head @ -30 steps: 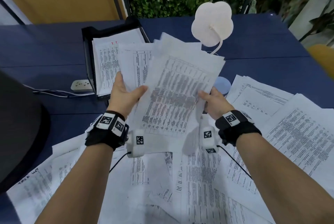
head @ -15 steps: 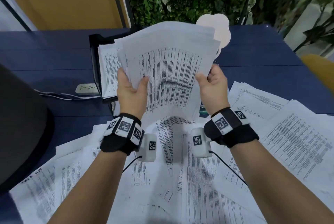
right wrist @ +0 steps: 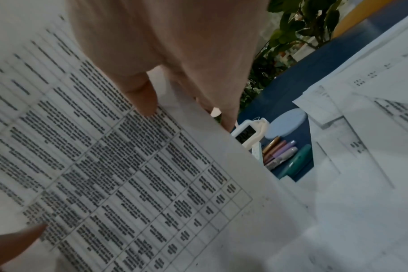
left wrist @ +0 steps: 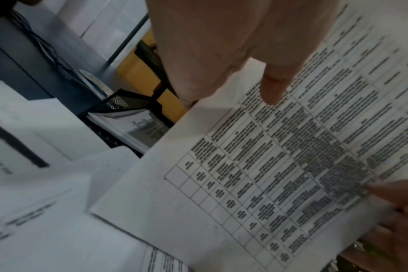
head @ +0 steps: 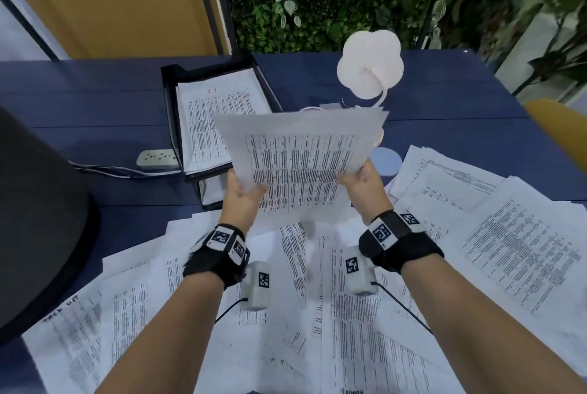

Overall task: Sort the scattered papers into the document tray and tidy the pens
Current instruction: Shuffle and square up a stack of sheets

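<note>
Both hands, left hand point(head: 244, 199) and right hand point(head: 362, 182), pinch the paper stack point(head: 301, 164) by its near corners above the tabletop point(head: 95, 101); the document tray point(head: 168, 101) lies ahead-left, nearer the left hand, long axis running away.

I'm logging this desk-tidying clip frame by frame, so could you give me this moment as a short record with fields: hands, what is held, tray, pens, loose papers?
left hand: left hand grips the left edge of the held stack
right hand: right hand grips its right edge
held: stack of papers, printed table on top, lifted above the desk
tray: black document tray, papers already inside, left of the stack
pens: several pens lying together on the blue desk, not yet tidied
loose papers: scattered sheets cover the near desk
</note>
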A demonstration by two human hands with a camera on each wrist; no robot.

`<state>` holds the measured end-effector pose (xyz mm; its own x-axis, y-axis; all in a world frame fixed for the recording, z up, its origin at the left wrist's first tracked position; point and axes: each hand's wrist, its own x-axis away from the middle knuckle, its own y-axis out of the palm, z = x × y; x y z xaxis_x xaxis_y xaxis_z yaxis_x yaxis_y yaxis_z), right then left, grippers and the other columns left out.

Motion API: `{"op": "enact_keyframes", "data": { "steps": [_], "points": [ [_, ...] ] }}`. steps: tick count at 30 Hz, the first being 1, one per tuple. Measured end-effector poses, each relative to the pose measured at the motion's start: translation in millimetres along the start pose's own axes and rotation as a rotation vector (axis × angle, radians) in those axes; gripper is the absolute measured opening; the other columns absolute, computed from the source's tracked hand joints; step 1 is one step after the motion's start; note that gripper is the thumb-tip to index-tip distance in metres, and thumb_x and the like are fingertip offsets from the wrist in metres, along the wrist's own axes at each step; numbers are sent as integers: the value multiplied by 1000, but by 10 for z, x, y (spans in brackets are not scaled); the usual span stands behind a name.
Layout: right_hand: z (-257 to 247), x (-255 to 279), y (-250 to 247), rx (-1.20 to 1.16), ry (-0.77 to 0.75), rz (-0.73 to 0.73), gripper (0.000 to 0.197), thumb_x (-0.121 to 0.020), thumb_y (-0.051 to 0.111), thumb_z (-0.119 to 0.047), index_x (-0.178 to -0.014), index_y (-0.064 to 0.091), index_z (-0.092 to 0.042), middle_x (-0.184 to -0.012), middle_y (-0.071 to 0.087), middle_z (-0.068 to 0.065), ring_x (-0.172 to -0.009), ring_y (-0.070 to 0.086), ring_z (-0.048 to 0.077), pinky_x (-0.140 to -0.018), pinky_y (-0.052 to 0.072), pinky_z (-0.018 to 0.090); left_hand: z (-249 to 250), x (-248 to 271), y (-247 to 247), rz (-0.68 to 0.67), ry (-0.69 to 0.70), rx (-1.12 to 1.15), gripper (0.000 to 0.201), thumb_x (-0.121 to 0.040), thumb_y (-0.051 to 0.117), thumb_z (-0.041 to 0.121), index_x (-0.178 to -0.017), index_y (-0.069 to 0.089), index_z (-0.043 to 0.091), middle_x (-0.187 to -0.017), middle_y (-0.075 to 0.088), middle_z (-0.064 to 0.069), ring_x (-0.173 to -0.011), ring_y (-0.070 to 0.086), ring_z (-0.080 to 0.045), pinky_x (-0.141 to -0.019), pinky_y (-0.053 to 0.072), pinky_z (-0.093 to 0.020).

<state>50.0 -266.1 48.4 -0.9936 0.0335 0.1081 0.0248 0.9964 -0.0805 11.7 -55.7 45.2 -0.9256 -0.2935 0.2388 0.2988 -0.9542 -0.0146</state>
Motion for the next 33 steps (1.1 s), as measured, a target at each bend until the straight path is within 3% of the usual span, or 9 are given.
{"op": "enact_keyframes", "data": {
  "steps": [8, 12, 15, 19, 23, 25, 28, 31, 33],
  "points": [
    [-12, 69, -21, -30, -143, 95, 30, -92, 49, 0, -115, 52, -18, -105, 64, -7, -97, 60, 9, -86, 48, 19, 54, 11, 64, 46, 195, 61, 46, -91, 56, 1, -134, 42, 9, -123, 60, 0, -112, 58, -8, -98, 45, -21],
    [69, 114, -58, 70, -66, -4, 32, -94, 50, -5, -114, 48, -30, -101, 59, -20, -94, 56, 4, -87, 44, 20, 15, -9, 81, 12, 184, -1, 38, -92, 59, 13, -129, 52, 5, -120, 65, -3, -114, 60, -15, -105, 43, -40],
    [182, 120, -143, 172, -27, 26, 15, -89, 63, -25, -104, 63, -21, -102, 69, -4, -94, 62, 13, -90, 48, 35, 42, -12, 42, -2, 189, 28, 31, -94, 55, 11, -125, 52, 15, -124, 62, -2, -111, 60, -6, -97, 46, -21],
    [362, 126, -290, 163, 70, 106, 60, -64, 74, -55, -85, 63, 1, -83, 67, 18, -72, 54, 18, -70, 45, 34, 148, 10, 9, 118, 156, 109, 59, -95, 55, 25, -143, 30, 5, -139, 49, -11, -128, 46, -19, -102, 37, -23],
    [302, 182, -306, -299, 185, 112, 17, -83, 71, -15, -95, 61, -8, -98, 68, 13, -89, 63, 27, -75, 54, 36, 149, -33, -14, 164, 153, 211, 43, -96, 53, 29, -134, 42, 13, -126, 55, 1, -104, 54, -10, -81, 42, -12],
    [243, 199, -267, -586, 210, 86, 16, -87, 62, -6, -102, 59, -12, -101, 70, 9, -88, 67, 23, -74, 57, 34, 84, -99, -50, 161, 107, 286, 13, -95, 55, 31, -106, 51, 27, -112, 64, 0, -95, 60, -12, -91, 44, -20],
    [159, 226, -174, -693, 221, 41, 21, -91, 56, -4, -107, 61, -17, -107, 71, 5, -95, 67, 21, -82, 56, 35, -29, -95, -57, 88, -6, 377, 23, -87, 61, 44, -85, 45, 28, -77, 48, 7, -74, 51, -9, -70, 47, -22],
    [106, 220, -159, -618, 178, 79, 30, -91, 54, 0, -115, 59, -16, -125, 62, 13, -113, 59, 31, -97, 48, 48, 4, -5, -108, 52, 13, 436, 13, -92, 59, 23, -103, 56, 29, -97, 64, 1, -91, 61, -22, -75, 52, -35],
    [65, 197, -219, -560, 132, 147, 28, -89, 55, 4, -110, 61, -14, -124, 61, 17, -111, 58, 32, -101, 44, 51, 43, 1, -253, 56, -5, 542, 29, -97, 50, 13, -124, 55, 23, -119, 65, -5, -105, 63, -25, -82, 55, -39]
  ]
}}
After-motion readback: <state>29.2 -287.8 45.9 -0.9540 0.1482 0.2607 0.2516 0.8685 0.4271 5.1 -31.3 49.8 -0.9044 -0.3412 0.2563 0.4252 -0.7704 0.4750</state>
